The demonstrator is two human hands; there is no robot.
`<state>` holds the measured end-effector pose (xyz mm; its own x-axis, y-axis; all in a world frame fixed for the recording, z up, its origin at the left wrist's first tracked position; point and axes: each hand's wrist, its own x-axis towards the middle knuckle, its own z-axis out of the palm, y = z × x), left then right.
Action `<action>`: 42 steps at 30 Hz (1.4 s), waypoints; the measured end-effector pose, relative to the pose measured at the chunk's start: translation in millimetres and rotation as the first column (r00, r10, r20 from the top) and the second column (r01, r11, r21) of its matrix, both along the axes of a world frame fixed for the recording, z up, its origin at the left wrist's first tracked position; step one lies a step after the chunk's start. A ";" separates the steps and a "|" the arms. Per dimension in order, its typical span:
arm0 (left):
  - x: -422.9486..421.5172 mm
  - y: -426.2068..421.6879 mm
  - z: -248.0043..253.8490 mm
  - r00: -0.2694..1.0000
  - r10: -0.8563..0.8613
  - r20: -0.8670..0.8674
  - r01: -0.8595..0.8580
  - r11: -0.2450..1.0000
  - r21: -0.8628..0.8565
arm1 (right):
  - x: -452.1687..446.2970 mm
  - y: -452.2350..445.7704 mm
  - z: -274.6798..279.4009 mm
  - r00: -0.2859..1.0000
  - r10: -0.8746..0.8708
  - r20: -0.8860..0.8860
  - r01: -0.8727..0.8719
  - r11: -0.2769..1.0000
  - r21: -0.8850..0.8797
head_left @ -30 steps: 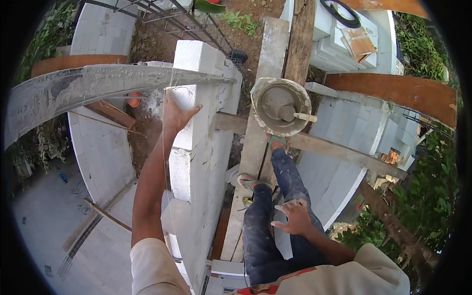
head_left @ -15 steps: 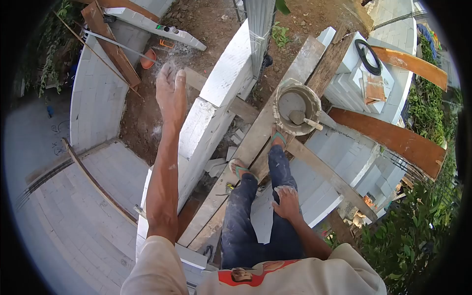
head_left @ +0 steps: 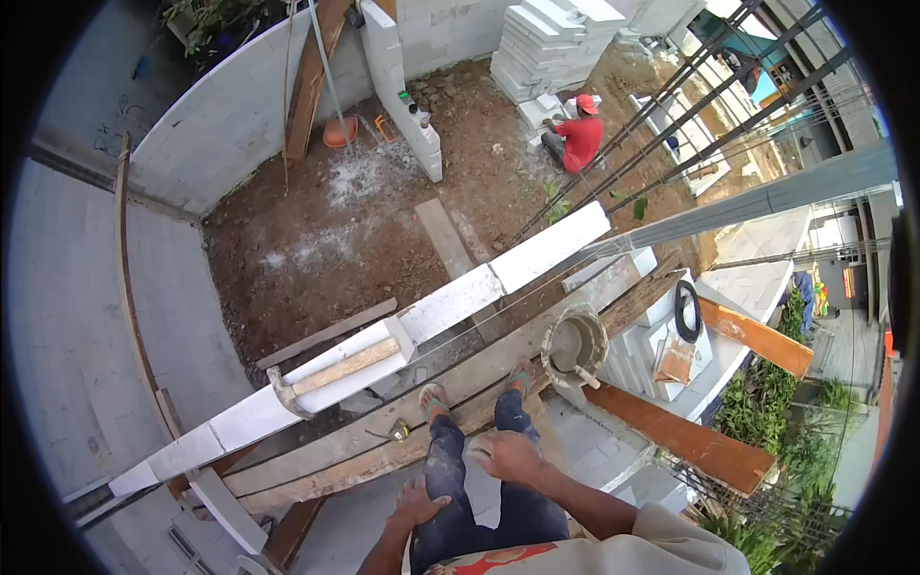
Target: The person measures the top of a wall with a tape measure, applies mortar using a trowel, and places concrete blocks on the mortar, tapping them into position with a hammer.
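My left hand (head_left: 419,503) rests on my left thigh, fingers loosely apart, holding nothing visible. Near my right knee is my right hand (head_left: 510,456), its fingers curled inward; whatever may be inside them is hidden. A hammer (head_left: 340,368) with a wooden handle lies on top of the white block wall (head_left: 450,303) in front of me. My feet stand on wooden planks (head_left: 335,460), where a small tape measure (head_left: 399,430) lies to the left. A bucket (head_left: 547,347) of grey mortar stands to the right of my feet, with a trowel (head_left: 586,377) in it.
A co-worker in red (head_left: 581,139) crouches beyond the wall near stacked white blocks (head_left: 546,48). A metal post (head_left: 757,206) and rebar (head_left: 661,91) cross the upper right. Brown boards (head_left: 671,436) and a coiled black hose (head_left: 687,311) lie at right.
My left hand has come down from above the wall onto my thigh. My right hand has lifted its spread fingers and curled them. The view has turned, bringing the hammer and co-worker into sight.
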<state>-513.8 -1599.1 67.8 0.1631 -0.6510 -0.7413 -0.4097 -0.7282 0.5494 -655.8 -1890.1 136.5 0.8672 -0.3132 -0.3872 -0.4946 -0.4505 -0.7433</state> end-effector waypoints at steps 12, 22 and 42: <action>55.5 -30.5 -11.2 0.982 0.112 -0.153 -0.114 0.993 -0.003 | 281.3 -16.5 0.6 0.889 0.455 -0.051 -0.396 0.709 -0.584; 119.4 -7.3 -0.3 0.992 0.109 -0.070 -0.100 0.988 0.120 | 311.4 -18.5 46.4 0.921 0.366 -0.132 -0.381 0.781 -0.494; 164.7 -22.6 -49.5 0.866 -0.476 0.153 0.499 0.845 -0.195 | -38.7 29.3 148.9 0.833 -0.489 -0.259 0.519 0.853 0.060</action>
